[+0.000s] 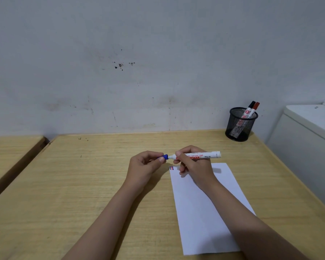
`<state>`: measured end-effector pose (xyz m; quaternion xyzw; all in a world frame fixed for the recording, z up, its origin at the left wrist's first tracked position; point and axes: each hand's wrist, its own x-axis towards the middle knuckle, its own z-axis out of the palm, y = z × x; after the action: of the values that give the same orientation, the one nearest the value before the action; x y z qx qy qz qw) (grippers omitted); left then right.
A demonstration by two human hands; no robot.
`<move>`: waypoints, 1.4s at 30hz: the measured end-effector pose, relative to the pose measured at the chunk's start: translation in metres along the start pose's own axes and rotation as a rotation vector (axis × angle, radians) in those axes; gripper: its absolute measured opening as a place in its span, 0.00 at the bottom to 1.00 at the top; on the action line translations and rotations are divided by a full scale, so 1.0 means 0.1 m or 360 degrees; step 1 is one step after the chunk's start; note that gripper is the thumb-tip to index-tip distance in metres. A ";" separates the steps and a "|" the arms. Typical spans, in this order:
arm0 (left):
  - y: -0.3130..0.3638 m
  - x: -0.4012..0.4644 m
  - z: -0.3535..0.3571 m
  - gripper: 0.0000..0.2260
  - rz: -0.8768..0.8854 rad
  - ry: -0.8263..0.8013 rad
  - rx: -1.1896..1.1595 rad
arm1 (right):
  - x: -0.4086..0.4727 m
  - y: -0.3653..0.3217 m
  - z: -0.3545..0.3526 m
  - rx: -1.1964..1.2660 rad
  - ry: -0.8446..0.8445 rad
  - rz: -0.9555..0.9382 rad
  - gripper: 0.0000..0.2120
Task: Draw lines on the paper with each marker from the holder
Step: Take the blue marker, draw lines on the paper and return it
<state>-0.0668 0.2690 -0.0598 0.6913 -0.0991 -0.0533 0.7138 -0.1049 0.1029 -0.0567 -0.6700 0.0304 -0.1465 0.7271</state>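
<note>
My right hand (192, 163) grips a white marker (204, 155) that lies level above the top of the white paper (201, 207). My left hand (144, 165) pinches the marker's blue cap (164, 157) at its left end; the cap meets the marker's nose. Short blue and red lines (171, 168) show at the paper's top left corner. The black mesh holder (240, 124) stands at the table's far right corner with a black-capped marker (250, 107) and a red-capped marker (255, 108) in it.
The wooden table (83, 184) meets a grey wall at the back. A second wooden surface (11, 152) sits to the left across a gap. A white cabinet (308, 134) stands beside the table's right edge.
</note>
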 end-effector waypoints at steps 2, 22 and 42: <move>0.00 -0.01 0.00 0.05 -0.0027 -0.0051 -0.0086 | 0.00 -0.01 0.00 0.0007 -0.0040 0.0013 0.04; 0.17 -0.04 0.13 0.06 -0.0019 0.0130 -0.0378 | 0.05 -0.12 0.17 0.0379 -0.0127 0.0285 0.13; 0.91 -0.16 0.97 0.06 0.0520 0.0120 -0.0041 | -0.10 -0.96 -0.85 -0.1360 -0.0114 -0.0913 0.24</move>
<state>-0.1085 0.1817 0.0321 0.6582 -0.1827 0.0881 0.7250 -0.1511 0.0181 0.0282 -0.8932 -0.1225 -0.2915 0.3196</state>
